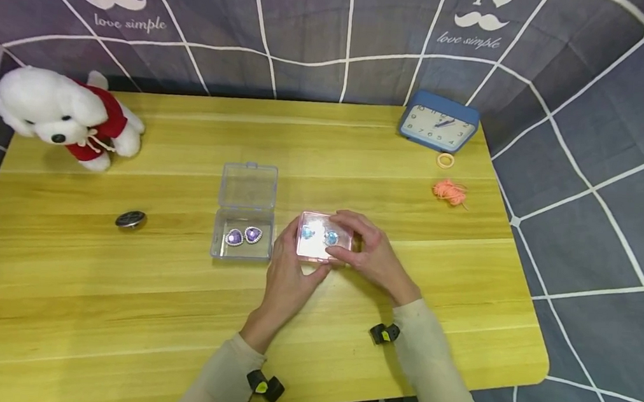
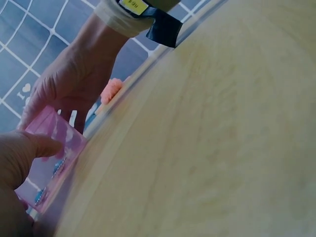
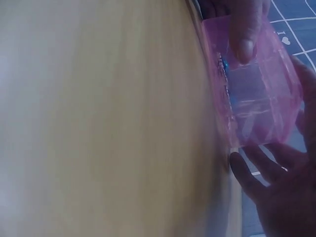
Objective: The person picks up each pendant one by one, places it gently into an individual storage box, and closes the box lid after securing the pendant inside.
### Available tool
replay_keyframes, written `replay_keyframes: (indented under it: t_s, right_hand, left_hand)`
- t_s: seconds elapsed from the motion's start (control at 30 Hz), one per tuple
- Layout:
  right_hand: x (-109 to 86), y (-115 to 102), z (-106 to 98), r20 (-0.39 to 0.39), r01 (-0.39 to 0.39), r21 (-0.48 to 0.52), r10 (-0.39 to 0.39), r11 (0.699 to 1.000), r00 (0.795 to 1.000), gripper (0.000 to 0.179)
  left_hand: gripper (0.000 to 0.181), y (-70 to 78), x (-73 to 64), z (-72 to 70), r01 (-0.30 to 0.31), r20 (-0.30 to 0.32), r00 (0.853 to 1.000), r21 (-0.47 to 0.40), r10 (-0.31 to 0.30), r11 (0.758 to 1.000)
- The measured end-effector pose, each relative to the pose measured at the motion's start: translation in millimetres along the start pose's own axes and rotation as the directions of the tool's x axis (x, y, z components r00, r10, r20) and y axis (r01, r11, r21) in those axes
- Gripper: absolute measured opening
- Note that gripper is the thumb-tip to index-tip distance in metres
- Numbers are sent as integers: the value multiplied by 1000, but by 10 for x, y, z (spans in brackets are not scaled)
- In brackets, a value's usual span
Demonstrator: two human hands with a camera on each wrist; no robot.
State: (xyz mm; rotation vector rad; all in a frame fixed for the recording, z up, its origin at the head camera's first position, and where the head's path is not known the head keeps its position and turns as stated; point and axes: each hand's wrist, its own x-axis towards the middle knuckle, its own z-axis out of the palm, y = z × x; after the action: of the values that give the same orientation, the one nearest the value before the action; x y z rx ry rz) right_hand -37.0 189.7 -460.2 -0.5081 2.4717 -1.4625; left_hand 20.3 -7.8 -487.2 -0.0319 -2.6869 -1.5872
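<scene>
Both my hands are at a small clear pink plastic box (image 1: 323, 252), its lid down, with two blue gem pieces (image 1: 331, 237) inside. My left hand (image 1: 288, 284) grips the box from its left side, the thumb (image 2: 47, 146) across the front wall. From the right, my right hand (image 1: 372, 250) holds the lid end between thumb and forefinger; its other fingers (image 3: 254, 173) spread low beside the box. Just left of my left hand stands a clear box (image 1: 241, 259) with its lid open, holding two purple heart-shaped gem pieces (image 1: 252, 235) with sparkling rims.
A white plush dog (image 1: 57, 107) in red stands at the back left, and a dark oval object (image 1: 130, 219) lies nearer. At the back right are a blue clock (image 1: 440, 122), a small ring (image 1: 445, 161) and a bundle of coral yarn (image 1: 450, 192).
</scene>
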Motion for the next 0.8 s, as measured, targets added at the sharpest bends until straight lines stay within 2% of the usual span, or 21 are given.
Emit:
replay_keyframes:
  t_s: [0.2, 0.3, 0.43, 0.53, 0.63, 0.73, 0.8]
  right_hand:
    - [52, -28, -60, 60, -10, -3, 10, 1000, 998, 60]
    - [65, -54, -85, 80, -35, 0, 35, 999, 996, 57]
    - [96, -133, -89, 42, -35, -18, 35, 999, 998, 51]
    - [162, -250, -71, -45, -7, -18, 6, 1000, 999, 47]
    - [270, -400, -22, -113, 12, 60, -5, 998, 994, 45]
    - [391, -561, 49, -134, 14, 88, -2, 996, 991, 44]
    - [467, -646, 99, -133, 23, 65, -14, 998, 991, 43]
  left_hand:
    - [110, 23, -8, 20, 25, -6, 1000, 11, -25, 1000]
    - [110, 30, -34, 6, 38, 11, 999, 0, -38, 999]
    - [111, 28, -128, -60, 65, 53, 997, -39, -63, 997]
    - [112, 65, -216, -149, 78, 81, 994, -75, -72, 994]
    - [113, 160, -276, -281, 67, 107, 993, -81, -58, 994]
    - [112, 301, -310, -462, 38, 134, 991, -67, -28, 997]
    - [109, 401, -314, -602, 19, 151, 989, -55, -11, 998]
